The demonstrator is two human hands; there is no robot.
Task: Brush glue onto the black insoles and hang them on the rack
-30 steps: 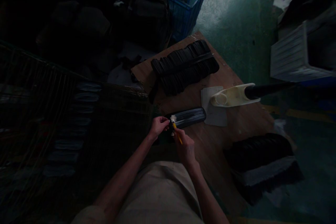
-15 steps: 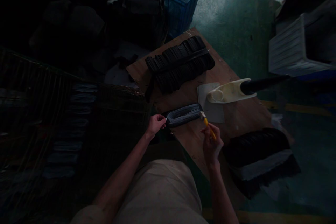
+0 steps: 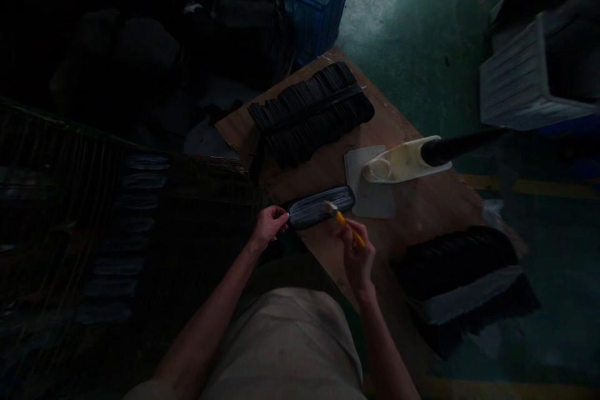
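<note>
A long dark pad with rounded ends (image 3: 309,207) lies on the wooden board (image 3: 403,225), its face streaked with a pale coating. The fingertips of my left hand (image 3: 270,225) pinch its left end. My right hand (image 3: 359,255) is closed around a yellow-handled brush (image 3: 349,229), whose bristles are over the right half of the pad. Behind the pad, a row of similar dark pieces (image 3: 312,114) is packed together with a strip across it. A cream holder with a black handle (image 3: 407,160) rests over a pale sheet (image 3: 375,197).
Another dark stack with a grey band (image 3: 469,287) sits at the board's right end. A blue crate (image 3: 312,15) stands beyond the board, and a grey bin (image 3: 513,78) at the right. On the left, a rack holds several coated pieces (image 3: 117,265).
The brush in my right hand has moved left from the pad's right end to over its face. Pale coating now covers more of the pad. The view has shifted slightly.
</note>
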